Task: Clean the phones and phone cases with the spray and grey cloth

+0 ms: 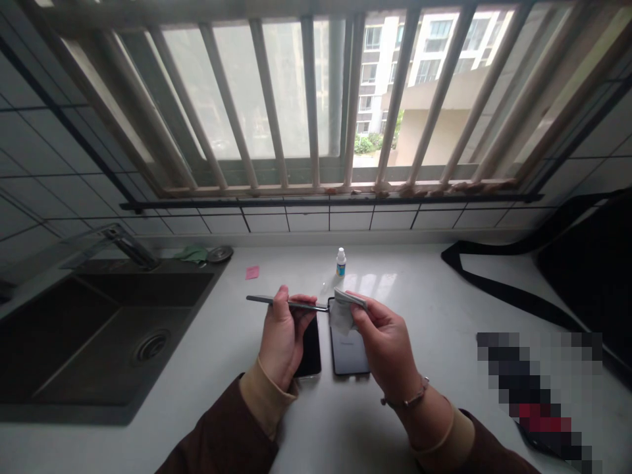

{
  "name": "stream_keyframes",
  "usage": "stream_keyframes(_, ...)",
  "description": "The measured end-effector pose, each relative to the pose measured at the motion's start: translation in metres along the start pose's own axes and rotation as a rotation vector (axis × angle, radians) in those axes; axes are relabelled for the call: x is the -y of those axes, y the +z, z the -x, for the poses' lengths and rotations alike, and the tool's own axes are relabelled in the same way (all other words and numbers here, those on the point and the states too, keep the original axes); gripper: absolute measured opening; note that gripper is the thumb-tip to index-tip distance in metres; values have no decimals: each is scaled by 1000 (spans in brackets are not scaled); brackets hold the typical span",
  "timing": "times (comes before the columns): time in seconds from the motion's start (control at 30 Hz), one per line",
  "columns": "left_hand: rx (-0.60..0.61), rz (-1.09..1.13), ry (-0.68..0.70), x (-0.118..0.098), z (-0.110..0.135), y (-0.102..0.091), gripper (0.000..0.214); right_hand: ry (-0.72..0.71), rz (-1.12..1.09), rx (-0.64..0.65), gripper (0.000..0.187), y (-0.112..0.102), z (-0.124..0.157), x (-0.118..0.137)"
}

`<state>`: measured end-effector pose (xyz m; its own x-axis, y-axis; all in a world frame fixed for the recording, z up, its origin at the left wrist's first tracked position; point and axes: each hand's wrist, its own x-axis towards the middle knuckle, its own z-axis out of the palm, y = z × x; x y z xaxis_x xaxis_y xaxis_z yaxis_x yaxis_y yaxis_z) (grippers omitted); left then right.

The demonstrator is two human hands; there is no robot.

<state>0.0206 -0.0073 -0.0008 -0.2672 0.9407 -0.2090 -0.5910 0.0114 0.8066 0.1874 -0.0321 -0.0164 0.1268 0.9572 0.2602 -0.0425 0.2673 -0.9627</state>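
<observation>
My left hand (284, 339) is closed on a thin dark phone (259, 299), seen nearly edge-on and held level above the counter. In my right hand (390, 336), a pale folded wipe (343, 316) is pinched between thumb and fingers, close to the phone's right end. Whether wipe and phone touch I cannot tell. Below my left hand lies a second, black-screened phone (311, 349), partly covered by the hand. A third phone (348, 352) with a greyish screen lies flat under the wipe. Behind them a small white bottle (340, 263) with a blue label stands upright.
A dark sink (118, 388) with a faucet (131, 247) is set into the white counter (207, 368) at left. A pink slip (252, 272) lies near the back. At right are a black bag strap (503, 289) and a blurred-out dark object (538, 401). Window bars (306, 99) rise behind.
</observation>
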Motion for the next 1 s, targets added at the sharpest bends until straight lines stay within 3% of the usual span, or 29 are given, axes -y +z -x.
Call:
stream_keyframes(0.07,27,11,-56,-2,1,-1,45,-32,26,-71,27,-4,-1,2)
stream_keyframes(0.13,42,5,-105,-2,2,-2,47,-175,135,-67,29,-6,0,7)
stream_keyframes(0.27,131,32,-196,2,5,-3,51,-645,342,263,49,-4,5,15)
stream_keyframes(0.37,215,33,-225,6,8,-1,57,-827,401,453,55,0,7,15)
stream_keyframes(0.5,249,1,-185,9,9,0,57,-828,442,471,57,1,6,14)
stream_keyframes(0.8,317,-72,-148,8,12,3,32,-565,429,406,53,-1,6,16)
stream_keyframes(1.0,403,-233,-193,9,16,-1,42,-527,443,354,54,-3,3,15)
